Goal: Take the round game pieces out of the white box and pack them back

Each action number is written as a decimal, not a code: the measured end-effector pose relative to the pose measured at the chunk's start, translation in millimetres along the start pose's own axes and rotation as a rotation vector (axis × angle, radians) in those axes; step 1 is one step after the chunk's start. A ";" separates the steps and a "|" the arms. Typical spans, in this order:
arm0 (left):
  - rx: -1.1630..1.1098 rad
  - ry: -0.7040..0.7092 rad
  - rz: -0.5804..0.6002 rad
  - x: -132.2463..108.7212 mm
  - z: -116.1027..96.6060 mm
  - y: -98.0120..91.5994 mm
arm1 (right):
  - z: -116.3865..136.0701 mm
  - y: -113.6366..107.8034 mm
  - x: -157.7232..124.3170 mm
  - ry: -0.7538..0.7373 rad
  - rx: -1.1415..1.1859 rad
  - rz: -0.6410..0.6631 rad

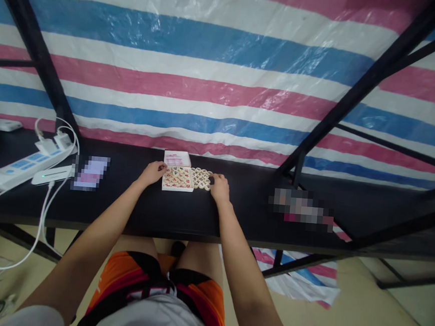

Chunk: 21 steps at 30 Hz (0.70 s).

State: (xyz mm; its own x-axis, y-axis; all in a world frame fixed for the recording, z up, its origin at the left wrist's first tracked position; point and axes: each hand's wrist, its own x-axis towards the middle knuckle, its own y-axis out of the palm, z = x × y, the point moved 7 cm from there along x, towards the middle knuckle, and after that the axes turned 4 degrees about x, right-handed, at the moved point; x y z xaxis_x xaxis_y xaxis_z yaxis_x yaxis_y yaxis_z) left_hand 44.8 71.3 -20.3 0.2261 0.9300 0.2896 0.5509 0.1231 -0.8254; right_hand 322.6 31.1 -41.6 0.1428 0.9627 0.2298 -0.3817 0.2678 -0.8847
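A shallow white box (177,188) of round Chinese chess pieces (178,176) with red characters sits on the black table. Against its right side lies a tight block of chess pieces (200,178) with dark characters. My left hand (153,172) is at the box's upper left corner, its fingers curled and the tips touching the edge; any piece under them is hidden. At the right end of the dark-lettered block rests my right hand (220,187), thumb beside the outer pieces and fingers apart from it. Behind the box is a white lid (177,158) with pink print.
To the left, a white power strip (25,167) carries plugs and looping cables, with a white device (53,174) and a blurred phone-like item (90,173) nearby. A blurred bundle (301,209) lies right. Black metal posts and a striped plastic sheet (192,96) border the table (183,215).
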 end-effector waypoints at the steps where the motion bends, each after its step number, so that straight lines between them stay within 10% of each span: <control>1: -0.002 0.000 0.001 0.0 -0.2 0.0 | 0.4 0.2 -0.2 -0.001 -0.004 0.001; 11: -0.017 0.013 0.002 -0.6 -1.5 0.1 | 7.3 -7.2 -1.3 -0.049 0.025 -0.130; 21: 0.010 0.023 -0.002 1.2 1.9 2.4 | 106.6 2.9 -38.8 -0.691 0.103 -0.091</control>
State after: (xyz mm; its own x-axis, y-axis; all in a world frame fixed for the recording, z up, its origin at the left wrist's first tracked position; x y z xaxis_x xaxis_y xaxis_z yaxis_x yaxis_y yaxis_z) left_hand 44.9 73.4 -22.9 0.2437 0.9214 0.3027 0.5437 0.1287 -0.8294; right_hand 218.6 -1.3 -9.9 -0.4219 0.7312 0.5360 -0.4849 0.3176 -0.8149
